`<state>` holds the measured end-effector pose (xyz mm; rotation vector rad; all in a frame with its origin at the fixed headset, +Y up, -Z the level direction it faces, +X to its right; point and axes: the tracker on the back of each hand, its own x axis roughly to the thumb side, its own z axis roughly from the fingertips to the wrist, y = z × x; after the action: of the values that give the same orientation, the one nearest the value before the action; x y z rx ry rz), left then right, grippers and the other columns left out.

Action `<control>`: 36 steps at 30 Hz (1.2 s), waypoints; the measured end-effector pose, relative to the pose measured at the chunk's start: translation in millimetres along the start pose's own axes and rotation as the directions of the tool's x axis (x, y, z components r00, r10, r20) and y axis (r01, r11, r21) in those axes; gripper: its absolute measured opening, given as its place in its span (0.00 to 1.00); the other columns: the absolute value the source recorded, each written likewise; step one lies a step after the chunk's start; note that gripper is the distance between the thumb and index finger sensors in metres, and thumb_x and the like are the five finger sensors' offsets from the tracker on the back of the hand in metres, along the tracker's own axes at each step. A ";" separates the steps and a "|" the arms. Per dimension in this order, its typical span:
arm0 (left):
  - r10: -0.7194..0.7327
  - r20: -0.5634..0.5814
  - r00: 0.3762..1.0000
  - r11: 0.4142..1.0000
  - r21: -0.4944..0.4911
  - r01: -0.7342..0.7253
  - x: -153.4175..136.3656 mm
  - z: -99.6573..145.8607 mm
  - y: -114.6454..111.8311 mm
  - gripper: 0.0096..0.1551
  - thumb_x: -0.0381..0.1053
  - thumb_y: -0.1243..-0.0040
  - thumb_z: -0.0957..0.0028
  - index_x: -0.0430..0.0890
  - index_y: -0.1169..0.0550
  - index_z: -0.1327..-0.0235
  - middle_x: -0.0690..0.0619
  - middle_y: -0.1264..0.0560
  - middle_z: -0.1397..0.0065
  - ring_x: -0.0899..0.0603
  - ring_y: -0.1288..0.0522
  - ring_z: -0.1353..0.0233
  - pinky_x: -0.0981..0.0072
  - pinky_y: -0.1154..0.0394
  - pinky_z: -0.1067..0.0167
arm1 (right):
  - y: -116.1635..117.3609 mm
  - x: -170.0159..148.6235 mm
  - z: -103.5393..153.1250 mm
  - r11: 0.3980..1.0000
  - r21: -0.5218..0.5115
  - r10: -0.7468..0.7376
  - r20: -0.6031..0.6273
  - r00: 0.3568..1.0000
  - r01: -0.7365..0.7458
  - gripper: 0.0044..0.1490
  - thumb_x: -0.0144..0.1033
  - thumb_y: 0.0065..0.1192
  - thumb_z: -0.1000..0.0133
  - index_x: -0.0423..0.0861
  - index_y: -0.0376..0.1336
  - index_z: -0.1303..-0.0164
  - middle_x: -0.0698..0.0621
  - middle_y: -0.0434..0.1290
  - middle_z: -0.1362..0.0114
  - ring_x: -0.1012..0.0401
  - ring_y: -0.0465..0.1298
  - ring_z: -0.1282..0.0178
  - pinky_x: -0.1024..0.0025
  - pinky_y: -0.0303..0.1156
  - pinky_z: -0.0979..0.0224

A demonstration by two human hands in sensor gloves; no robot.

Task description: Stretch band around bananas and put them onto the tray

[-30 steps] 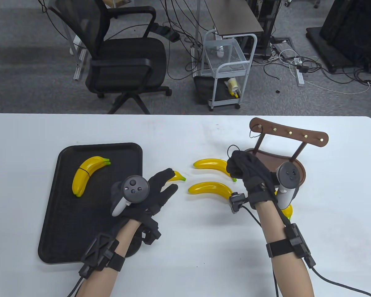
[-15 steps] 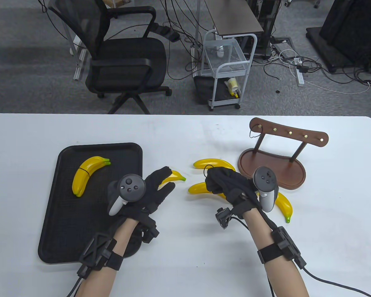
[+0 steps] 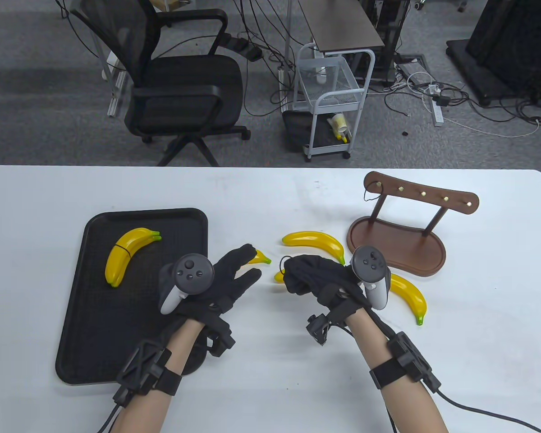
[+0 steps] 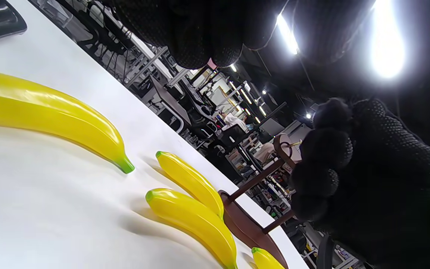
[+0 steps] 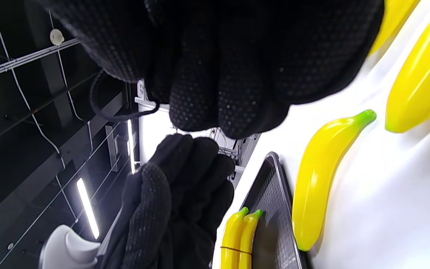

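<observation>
- Table view, starting at the left: we see the black rectangular plastic tray (image 3: pixel 94 324) on the white tabletop (image 3: pixel 275 383), and on it a pair of glossy yellow plastic bananas (image 3: pixel 124 259) already bound by a thin dark band.
- Next comes our left hand (image 3: pixel 216 284), its grip open, fingers straight and spread over one loose yellow banana (image 3: pixel 258 257); whether they press it we cannot tell.
- Our right hand (image 3: pixel 318 279) is beside it, fingers curled tight; its grip is closed on a thin black elastic band (image 3: pixel 285 260), a small loop of which pokes out at the knuckles. It covers most of a second loose banana (image 3: pixel 278 276).
- Beyond it a third banana (image 3: pixel 315 240) lies free, and a fourth (image 3: pixel 408 295) lies by the brown wooden hook stand (image 3: pixel 401 248), where one more dark loop hangs from a peg.
- We judge the bananas to be hollow moulded plastic: light, stiff, and slick on their shiny skin, so they will likely skate apart when pushed together.
- We would hold a pair around the thick middle, where the curves nest, and keep the tapered green tips free.
- The band looks soft and stretchy but thin; we would spread it with the fingers and slide it over one end toward the middle, since it may roll off the taper or snap back.
</observation>
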<state>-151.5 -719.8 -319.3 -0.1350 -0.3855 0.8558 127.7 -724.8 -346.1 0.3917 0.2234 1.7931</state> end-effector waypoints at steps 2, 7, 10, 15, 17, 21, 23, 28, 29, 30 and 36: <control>-0.007 0.004 1.000 1.000 0.001 0.007 1.1 0.0 -0.9 0.37 0.64 0.46 0.34 0.54 0.41 0.16 0.52 0.39 0.11 0.39 0.35 0.14 0.46 0.40 0.17 | 2.8 0.4 -0.5 1.000 0.015 0.006 0.002 1.000 -0.006 0.22 0.42 0.61 0.36 0.39 0.73 0.44 0.45 0.83 0.47 0.50 0.85 0.52 0.52 0.79 0.50; -0.004 0.016 1.000 1.000 -0.020 0.004 2.3 -0.8 -5.9 0.40 0.66 0.45 0.36 0.54 0.41 0.16 0.52 0.39 0.11 0.39 0.35 0.14 0.46 0.40 0.17 | 12.0 -1.1 -1.6 0.998 0.060 0.012 -0.001 1.000 -0.012 0.22 0.41 0.61 0.36 0.39 0.73 0.44 0.45 0.83 0.47 0.50 0.84 0.52 0.52 0.79 0.50; -0.012 0.016 1.000 1.000 -0.028 0.012 1.9 -1.6 -8.6 0.41 0.67 0.44 0.37 0.54 0.41 0.16 0.52 0.39 0.11 0.39 0.35 0.14 0.46 0.40 0.17 | 16.0 -0.5 -2.1 0.996 0.086 0.039 0.006 0.999 -0.040 0.22 0.41 0.61 0.36 0.39 0.73 0.44 0.45 0.83 0.47 0.50 0.84 0.52 0.52 0.79 0.50; -0.017 0.016 1.000 0.999 -0.037 0.018 1.6 -2.1 -11.7 0.41 0.68 0.44 0.38 0.54 0.41 0.16 0.52 0.39 0.11 0.39 0.35 0.14 0.46 0.40 0.17 | 20.9 -0.4 -2.1 0.992 0.105 0.064 0.008 0.998 -0.064 0.22 0.41 0.61 0.36 0.40 0.73 0.44 0.45 0.83 0.47 0.50 0.84 0.52 0.52 0.79 0.50; -0.021 0.017 1.000 0.999 -0.041 0.022 1.4 -2.3 -12.9 0.42 0.68 0.44 0.38 0.54 0.41 0.16 0.52 0.39 0.11 0.39 0.35 0.14 0.46 0.40 0.17 | 22.2 -0.6 -2.1 0.992 0.110 0.068 0.008 0.998 -0.069 0.22 0.41 0.61 0.36 0.40 0.73 0.44 0.45 0.83 0.47 0.50 0.85 0.52 0.52 0.79 0.50; -0.023 0.017 1.000 0.998 -0.051 0.023 1.3 -2.7 -15.0 0.42 0.68 0.44 0.39 0.54 0.41 0.16 0.52 0.39 0.11 0.39 0.35 0.14 0.46 0.40 0.17 | 24.7 -1.6 -2.6 0.989 0.124 0.087 0.006 0.996 -0.087 0.22 0.41 0.61 0.36 0.39 0.73 0.44 0.45 0.83 0.47 0.50 0.85 0.52 0.52 0.79 0.50; -0.024 0.018 1.000 0.998 -0.054 0.025 1.5 -2.8 -15.5 0.42 0.68 0.44 0.39 0.54 0.41 0.16 0.52 0.39 0.11 0.39 0.35 0.14 0.46 0.40 0.17 | 25.5 -2.2 -2.7 0.987 0.131 0.093 0.004 0.996 -0.093 0.22 0.41 0.61 0.36 0.39 0.74 0.44 0.45 0.83 0.47 0.50 0.85 0.52 0.52 0.79 0.51; -0.028 0.025 0.999 0.998 -0.063 0.030 1.7 -3.2 -17.1 0.43 0.69 0.43 0.40 0.54 0.40 0.16 0.52 0.38 0.11 0.39 0.35 0.14 0.46 0.40 0.17 | 27.4 -2.6 -2.9 0.985 0.141 0.105 0.001 0.995 -0.104 0.22 0.41 0.61 0.36 0.39 0.74 0.45 0.45 0.83 0.48 0.50 0.85 0.53 0.52 0.79 0.51; -0.030 0.025 0.999 0.997 -0.064 0.032 1.5 -3.3 -17.4 0.43 0.69 0.44 0.40 0.54 0.40 0.16 0.52 0.38 0.11 0.39 0.35 0.14 0.46 0.40 0.17 | 27.4 -2.8 -2.9 0.984 0.141 0.106 0.000 0.994 -0.105 0.22 0.41 0.61 0.36 0.39 0.74 0.45 0.45 0.83 0.48 0.50 0.85 0.53 0.52 0.79 0.51; -0.032 0.028 0.999 0.997 -0.068 0.034 1.2 -3.4 -17.7 0.43 0.69 0.44 0.41 0.54 0.40 0.16 0.52 0.38 0.11 0.39 0.35 0.14 0.46 0.40 0.17 | 27.8 -2.6 -2.8 0.983 0.149 0.108 -0.002 0.994 -0.106 0.22 0.41 0.61 0.36 0.39 0.74 0.45 0.45 0.83 0.48 0.50 0.85 0.53 0.52 0.79 0.51; -0.024 0.048 0.999 0.996 -0.089 0.028 1.5 -3.7 -19.1 0.44 0.69 0.44 0.43 0.55 0.40 0.17 0.53 0.38 0.11 0.40 0.35 0.14 0.46 0.40 0.17 | 30.0 -1.9 -1.9 0.983 0.169 0.081 -0.022 0.996 -0.076 0.22 0.42 0.61 0.36 0.39 0.74 0.47 0.46 0.84 0.50 0.51 0.85 0.55 0.53 0.79 0.53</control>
<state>-135.7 -731.0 -317.2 -0.1924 -0.4691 0.8177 100.4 -734.1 -337.5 0.5014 0.3860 1.8643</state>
